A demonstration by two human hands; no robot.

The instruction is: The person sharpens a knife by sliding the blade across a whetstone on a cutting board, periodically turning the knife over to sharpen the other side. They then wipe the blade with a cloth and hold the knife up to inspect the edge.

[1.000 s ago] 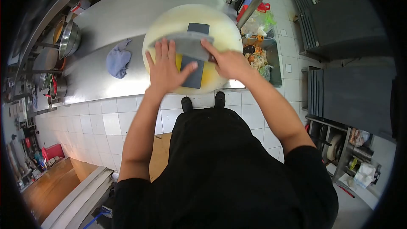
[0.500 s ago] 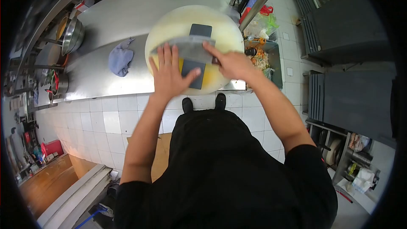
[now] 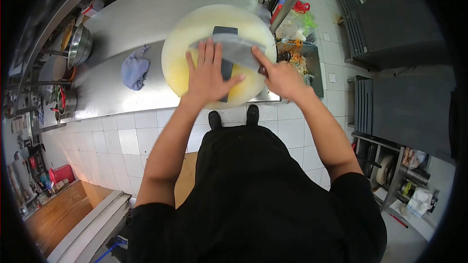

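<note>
A wide-bladed cleaver (image 3: pixel 240 51), its blade slightly blurred, lies flat across a dark grey whetstone (image 3: pixel 225 30). The stone's far end shows beyond the blade, and part of its near half shows beside my left thumb. Under it is a round, yellowish-white cutting board (image 3: pixel 181 27). My right hand (image 3: pixel 286 79) is closed round the cleaver's handle, its index finger stretched onto the blade. Fingers extended and spread, my left hand (image 3: pixel 208 78) rests its fingertips flat on the blade, with the thumb out over the near part of the stone.
On the steel counter (image 3: pixel 156 14) a blue cloth (image 3: pixel 134 70) lies left of the board. Metal bowls (image 3: pixel 80 46) and a pot (image 3: pixel 68 100) stand further left. A bin of food scraps (image 3: pixel 314 70) and plastic bags (image 3: pixel 295 23) are at the right, by a metal post (image 3: pixel 297 5).
Both hands and the cleaver have shifted to the right across the whetstone, the blade tilting a little more. The camera view has moved slightly.
</note>
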